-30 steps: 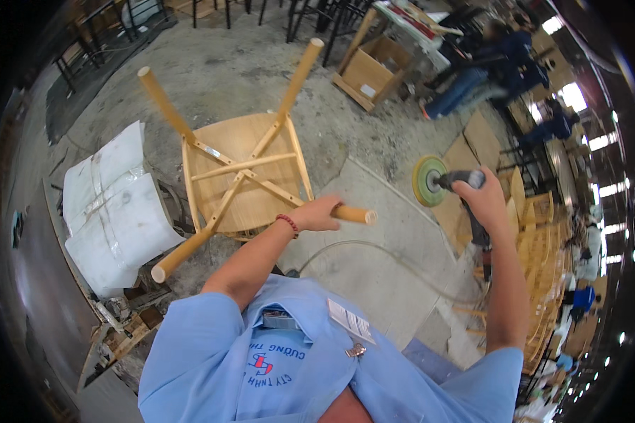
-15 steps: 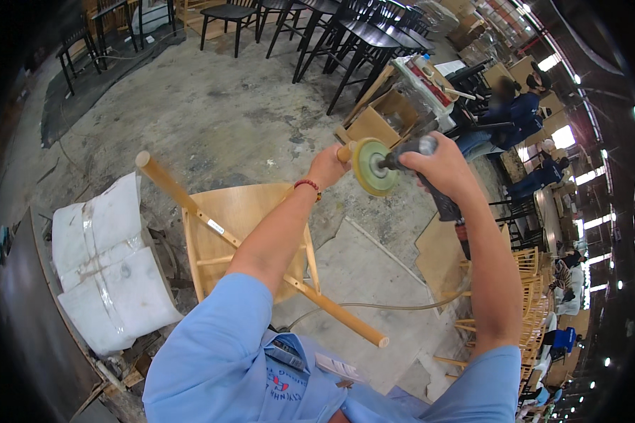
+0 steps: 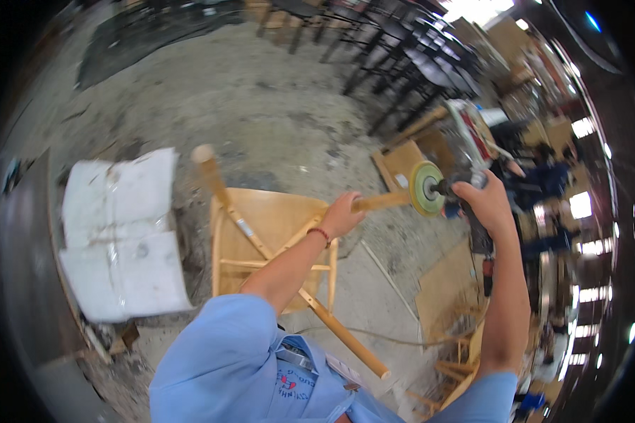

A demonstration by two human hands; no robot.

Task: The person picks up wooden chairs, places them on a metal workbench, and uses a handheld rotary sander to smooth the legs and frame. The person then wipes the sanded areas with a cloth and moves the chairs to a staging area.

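We saw the fingers of the left hand [image 3: 344, 216] wrapped around one leg [image 3: 382, 201] of an upturned pale wooden chair [image 3: 275, 211], closed on it a little short of its foot. The fingers of the right hand [image 3: 488, 203] were curled about a dark power tool [image 3: 478, 236], the thumb lying over its head, and the tool's green-yellow disc [image 3: 425, 187] stood at that foot, touching it or just beside it; we could not tell which. As we judged it, the sanding was under way at this leg alone: the upper-left leg [image 3: 209, 169] and the lower-right leg [image 3: 351, 340] stood apart from the disc, and the fourth was hidden behind the arm and sleeve. We could not tell from their surfaces which legs were finished, so how much remained was open. The left arm, with a red beaded bracelet [image 3: 319, 237] at the wrist, reached slantwise over the chair, while the right forearm rose steeply, bent at the elbow, holding the tool out to the side. The chair lay seat down in front of the person, with a white wrapped bundle [image 3: 123, 240] to its left and dark chairs [image 3: 430, 74] well beyond on the concrete floor [image 3: 261, 120].
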